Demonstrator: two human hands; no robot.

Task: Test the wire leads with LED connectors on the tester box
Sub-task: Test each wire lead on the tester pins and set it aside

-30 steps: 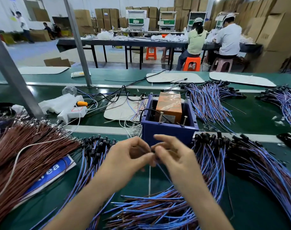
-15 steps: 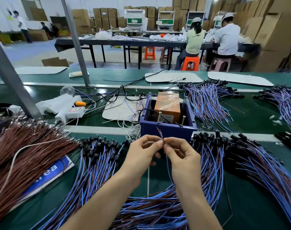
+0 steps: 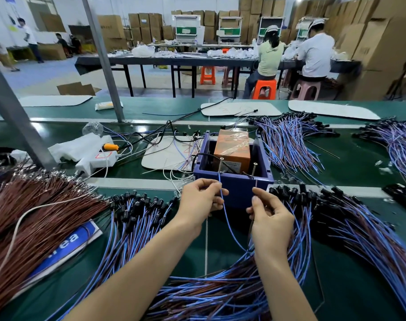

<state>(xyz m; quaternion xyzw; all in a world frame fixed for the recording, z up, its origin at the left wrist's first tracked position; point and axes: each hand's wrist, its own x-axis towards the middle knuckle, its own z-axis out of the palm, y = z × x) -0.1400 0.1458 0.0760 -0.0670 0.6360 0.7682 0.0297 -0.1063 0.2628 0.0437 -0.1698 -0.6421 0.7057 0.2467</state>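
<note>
Piles of blue/brown leads w/ black LED connectors are crowding both sides of the blue tester box, a brown wire bundle is lying far left, white power strip sitting behind. Left hand is pinching a blue lead, its tip reaching up to the box's left pin; right hand is pinching the other strand (thin, brownish) just below the right pin, contact unclear

Bench surroundings, left side and beyond.
White power strip with orange plug; slanted metal post behind. Beyond: long dark table, worker in green top on orange stool, worker in white top on pink stool, stacked cardboard boxes.
</note>
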